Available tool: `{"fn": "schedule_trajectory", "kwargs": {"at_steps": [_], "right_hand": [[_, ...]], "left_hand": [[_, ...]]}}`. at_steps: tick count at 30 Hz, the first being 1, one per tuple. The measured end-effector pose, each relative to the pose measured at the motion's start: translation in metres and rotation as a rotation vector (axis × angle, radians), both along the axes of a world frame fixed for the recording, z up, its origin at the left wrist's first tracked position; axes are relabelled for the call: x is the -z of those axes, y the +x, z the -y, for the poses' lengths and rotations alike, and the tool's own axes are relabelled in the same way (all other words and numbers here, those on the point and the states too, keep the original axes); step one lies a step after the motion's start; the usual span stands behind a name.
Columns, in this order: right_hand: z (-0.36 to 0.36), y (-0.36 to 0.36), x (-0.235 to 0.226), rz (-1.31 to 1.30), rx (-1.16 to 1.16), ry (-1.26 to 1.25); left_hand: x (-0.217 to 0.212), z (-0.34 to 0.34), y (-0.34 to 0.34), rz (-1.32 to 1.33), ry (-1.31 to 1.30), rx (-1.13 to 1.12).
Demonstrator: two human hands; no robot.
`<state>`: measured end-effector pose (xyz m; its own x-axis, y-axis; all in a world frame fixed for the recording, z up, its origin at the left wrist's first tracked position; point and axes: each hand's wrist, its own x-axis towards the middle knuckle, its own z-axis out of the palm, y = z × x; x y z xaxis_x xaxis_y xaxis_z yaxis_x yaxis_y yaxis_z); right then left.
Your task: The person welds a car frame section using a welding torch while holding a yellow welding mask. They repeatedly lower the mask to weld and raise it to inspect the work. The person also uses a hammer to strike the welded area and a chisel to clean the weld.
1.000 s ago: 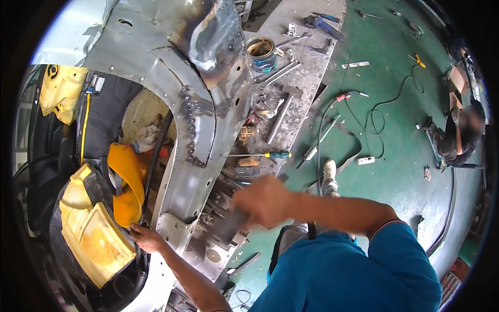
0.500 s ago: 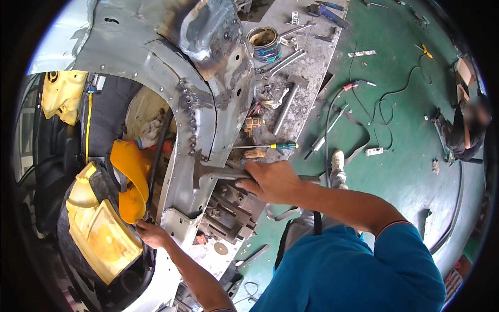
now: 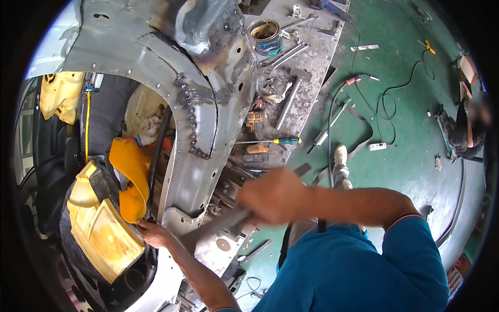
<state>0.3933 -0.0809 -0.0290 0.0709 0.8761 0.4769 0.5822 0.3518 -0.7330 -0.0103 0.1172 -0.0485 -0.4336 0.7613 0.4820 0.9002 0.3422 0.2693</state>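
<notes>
In my right hand point(image 3: 275, 196) I grip a hammer point(image 3: 218, 227) by its handle; both are smeared by motion. The hammer's head end hangs low, beside my left forearm, apart from the grey car body panel point(image 3: 188, 179). A row of weld spots and a dark open seam run along that panel. My left hand point(image 3: 152, 234) is closed at the opening's inner edge, by the lower tip of an orange curved piece point(image 3: 131, 179). What its fingers hold, if anything, is hidden. Beside it lies yellow foam point(image 3: 106, 236) in a black cover.
A worn workbench point(image 3: 306, 67) carries an open can point(image 3: 265, 37), another hammer point(image 3: 292, 101), a green-handled screwdriver point(image 3: 286, 141) and a yellow power tool point(image 3: 255, 121). On the green floor lie a torch with its cable point(image 3: 353, 80) and a power strip point(image 3: 377, 146). A person point(image 3: 468, 127) crouches at far right.
My right hand has swung the hammer off the panel, its head dropping down toward my left forearm. My left hand stays at the same place. The view has shifted slightly.
</notes>
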Motion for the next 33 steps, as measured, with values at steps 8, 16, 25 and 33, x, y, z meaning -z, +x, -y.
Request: {"fn": "schedule_trajectory", "kwargs": {"at_steps": [8,16,25,33], "right_hand": [[0.004,-0.017,0.027,-0.016,0.098,-0.092],[0.002,0.001,0.043,0.044,0.046,-0.677],[-0.001,-0.015,0.064,0.021,0.163,-0.494],[0.017,-0.022,-0.014,-0.098,-0.197,0.081]], "left_hand": [[0.013,-0.005,-0.017,-0.039,0.073,0.01],[0.014,-0.007,-0.011,-0.028,0.056,-0.04],[0.002,-0.001,-0.002,-0.053,0.014,-0.047],[0.003,0.001,-0.001,-0.05,0.076,0.023]]}}
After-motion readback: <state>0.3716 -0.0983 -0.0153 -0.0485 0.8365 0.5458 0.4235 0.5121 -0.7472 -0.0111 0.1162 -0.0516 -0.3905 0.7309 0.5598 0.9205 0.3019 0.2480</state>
